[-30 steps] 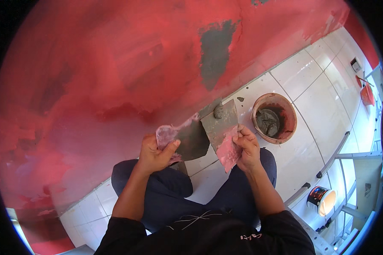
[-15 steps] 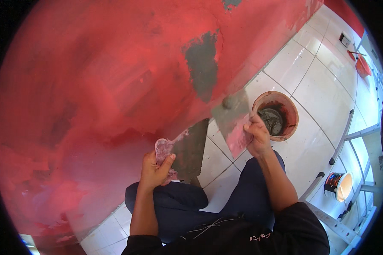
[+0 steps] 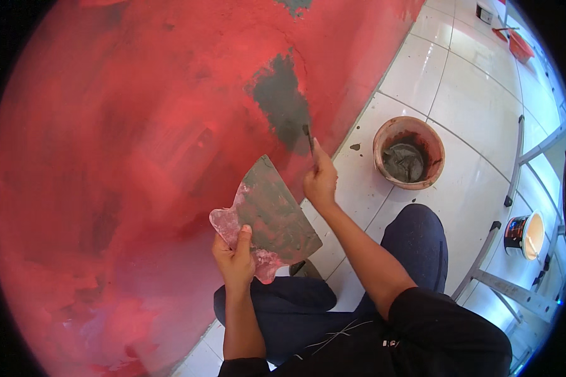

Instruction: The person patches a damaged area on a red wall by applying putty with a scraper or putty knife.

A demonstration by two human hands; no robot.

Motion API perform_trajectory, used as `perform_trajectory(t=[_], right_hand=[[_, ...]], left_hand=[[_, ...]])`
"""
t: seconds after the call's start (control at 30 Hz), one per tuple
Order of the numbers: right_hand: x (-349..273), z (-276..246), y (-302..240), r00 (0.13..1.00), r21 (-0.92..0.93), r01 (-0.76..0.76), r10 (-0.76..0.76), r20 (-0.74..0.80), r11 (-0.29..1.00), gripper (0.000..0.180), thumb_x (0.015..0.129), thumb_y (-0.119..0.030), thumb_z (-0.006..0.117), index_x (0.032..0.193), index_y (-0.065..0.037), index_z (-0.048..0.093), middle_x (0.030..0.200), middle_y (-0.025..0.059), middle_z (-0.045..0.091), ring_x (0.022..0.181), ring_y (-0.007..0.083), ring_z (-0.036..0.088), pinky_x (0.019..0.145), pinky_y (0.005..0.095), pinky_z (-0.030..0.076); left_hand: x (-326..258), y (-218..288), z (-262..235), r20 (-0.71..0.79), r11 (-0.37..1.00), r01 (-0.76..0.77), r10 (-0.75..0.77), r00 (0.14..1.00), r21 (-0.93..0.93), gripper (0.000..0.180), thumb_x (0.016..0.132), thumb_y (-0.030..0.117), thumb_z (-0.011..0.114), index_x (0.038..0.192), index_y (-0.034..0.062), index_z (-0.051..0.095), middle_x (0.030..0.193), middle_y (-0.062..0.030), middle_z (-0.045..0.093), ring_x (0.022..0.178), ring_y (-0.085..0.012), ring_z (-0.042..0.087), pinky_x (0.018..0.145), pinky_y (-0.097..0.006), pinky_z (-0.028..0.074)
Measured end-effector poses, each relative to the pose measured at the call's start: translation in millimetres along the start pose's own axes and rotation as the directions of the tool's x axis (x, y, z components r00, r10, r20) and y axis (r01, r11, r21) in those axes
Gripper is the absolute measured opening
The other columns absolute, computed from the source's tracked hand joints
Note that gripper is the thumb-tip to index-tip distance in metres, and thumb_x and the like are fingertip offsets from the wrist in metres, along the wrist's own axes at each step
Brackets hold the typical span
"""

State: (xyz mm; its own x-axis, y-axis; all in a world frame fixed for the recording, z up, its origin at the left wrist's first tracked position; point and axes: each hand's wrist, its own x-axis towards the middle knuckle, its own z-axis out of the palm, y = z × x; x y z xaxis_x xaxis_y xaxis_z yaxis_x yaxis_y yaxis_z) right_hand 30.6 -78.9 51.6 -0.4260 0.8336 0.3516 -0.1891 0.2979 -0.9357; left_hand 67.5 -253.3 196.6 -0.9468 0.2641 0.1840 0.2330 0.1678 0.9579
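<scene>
The left hand (image 3: 235, 259) pinches a grey-smeared plate (image 3: 273, 217), thumb uppermost. Farther forward, the right hand (image 3: 321, 181), forearm outstretched, clasps an edge-on scraper (image 3: 310, 141) near a grey wall patch (image 3: 280, 94).

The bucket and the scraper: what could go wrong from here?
The gray lump on the scraper in the right hand might drop onto the tiles, where dark spots already lie.

The bucket stands near the right knee, so a shift of that leg could knock it and spill its paste.
</scene>
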Motion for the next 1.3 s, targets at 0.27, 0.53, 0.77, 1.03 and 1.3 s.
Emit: perform_trajectory(t=[0.27, 0.53, 0.77, 1.03, 1.3], right_hand=[[6.7, 43.2, -7.7, 0.999, 0.0, -0.023, 0.023, -0.047, 1.0, 0.065, 0.067, 0.011, 0.041, 0.131, 0.004, 0.036, 0.132, 0.0339, 0.032, 0.125, 0.0455, 0.029, 0.105, 0.042, 0.024], [16.8, 76.5, -27.8, 0.977, -0.079, -0.17, 0.179, 0.118, 0.982, 0.074, 0.071, 0.007, 0.042, 0.138, 0.004, 0.012, 0.141, 0.0318, 0.011, 0.129, 0.0493, 0.014, 0.105, 0.0542, 0.016], [16.4, 33.2, -46.1, 0.993, 0.131, 0.076, -0.087, 0.077, 0.988, 0.068, 0.064, 0.011, 0.04, 0.131, 0.011, 0.028, 0.13, 0.0303, 0.038, 0.122, 0.0383, 0.039, 0.101, 0.0336, 0.031], [55.2, 32.2, 4.0, 0.987, -0.177, -0.123, 0.139, 0.081, 0.976, 0.064, 0.067, 0.005, 0.045, 0.129, 0.011, 0.03, 0.129, 0.0335, 0.036, 0.121, 0.0424, 0.037, 0.103, 0.0373, 0.029], [78.4, 27.5, -54.1, 0.878, -0.153, -0.362, 0.391, 0.276, 0.92, 0.06, 0.066, 0.0, 0.045, 0.125, 0.01, 0.037, 0.107, 0.0345, 0.052, 0.103, 0.0455, 0.05, 0.09, 0.0426, 0.041]], left_hand=[[4.3, -2.8, -5.5, 0.004, 1.0, 0.007, -0.007, 1.0, -0.03, 0.012, 0.085, 0.006, 0.058, 0.096, 0.0011, 0.056, 0.083, 0.0008, 0.058, 0.073, -0.0053, 0.05, 0.065, -0.021, 0.039], [12.5, 1.3, -41.5, -0.016, 0.992, 0.087, -0.088, 0.996, -0.089, 0.02, 0.083, 0.004, 0.057, 0.102, 0.0005, 0.056, 0.094, -0.0048, 0.061, 0.082, -0.0109, 0.056, 0.075, -0.025, 0.043], [22.4, -5.2, -59.4, -0.014, 0.947, 0.164, -0.174, 0.985, -0.277, 0.025, 0.083, 0.004, 0.055, 0.107, -0.0004, 0.054, 0.101, -0.0086, 0.062, 0.089, -0.0157, 0.059, 0.08, -0.028, 0.045], [25.3, -9.2, -56.3, 0.035, 0.945, 0.187, -0.184, 0.982, -0.268, 0.027, 0.082, 0.005, 0.056, 0.108, -0.0008, 0.054, 0.101, -0.0087, 0.062, 0.089, -0.0159, 0.059, 0.081, -0.029, 0.045], [22.6, -10.8, -50.4, 0.018, 0.94, 0.187, -0.19, 0.982, -0.286, 0.026, 0.082, 0.006, 0.056, 0.108, -0.0009, 0.054, 0.1, -0.0082, 0.062, 0.087, -0.0154, 0.059, 0.079, -0.028, 0.045]])
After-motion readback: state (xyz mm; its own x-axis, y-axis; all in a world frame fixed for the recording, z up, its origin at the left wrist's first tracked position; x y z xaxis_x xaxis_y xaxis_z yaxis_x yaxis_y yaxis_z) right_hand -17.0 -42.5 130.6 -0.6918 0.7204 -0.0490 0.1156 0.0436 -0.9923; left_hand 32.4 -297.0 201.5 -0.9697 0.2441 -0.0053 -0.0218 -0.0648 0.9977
